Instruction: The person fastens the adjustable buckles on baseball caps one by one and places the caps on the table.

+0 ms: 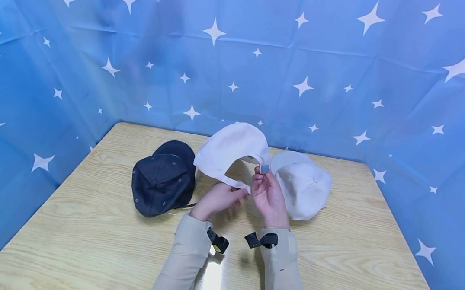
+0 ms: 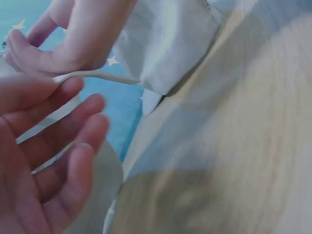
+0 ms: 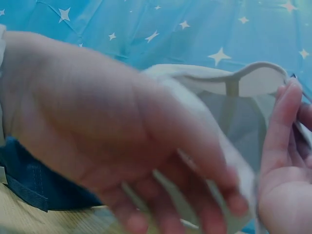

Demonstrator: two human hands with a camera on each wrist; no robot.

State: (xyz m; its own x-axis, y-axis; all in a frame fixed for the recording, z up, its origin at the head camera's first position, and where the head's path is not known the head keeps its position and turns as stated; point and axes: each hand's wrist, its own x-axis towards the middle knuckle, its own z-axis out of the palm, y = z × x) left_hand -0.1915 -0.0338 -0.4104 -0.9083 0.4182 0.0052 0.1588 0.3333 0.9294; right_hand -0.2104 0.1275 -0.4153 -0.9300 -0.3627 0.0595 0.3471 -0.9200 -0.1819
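Note:
A white baseball cap (image 1: 236,143) is held up over the middle of the table, its back opening towards me. My left hand (image 1: 219,200) pinches the loose back strap (image 2: 105,75) between thumb and forefinger; its other fingers are loosely bent in the left wrist view. My right hand (image 1: 270,197) grips the cap's opposite back edge, beside a small blue-grey piece (image 1: 265,168) whose kind I cannot tell. In the right wrist view, my left hand (image 3: 102,107) hides part of the cap, and the right hand (image 3: 287,190) shows at the edge.
A dark navy cap (image 1: 162,181) lies on the left of the wooden table (image 1: 348,254). To the right, close by my right hand, lies a second white cap (image 1: 306,187). A blue star-patterned cloth (image 1: 236,63) hangs behind the table and along its sides.

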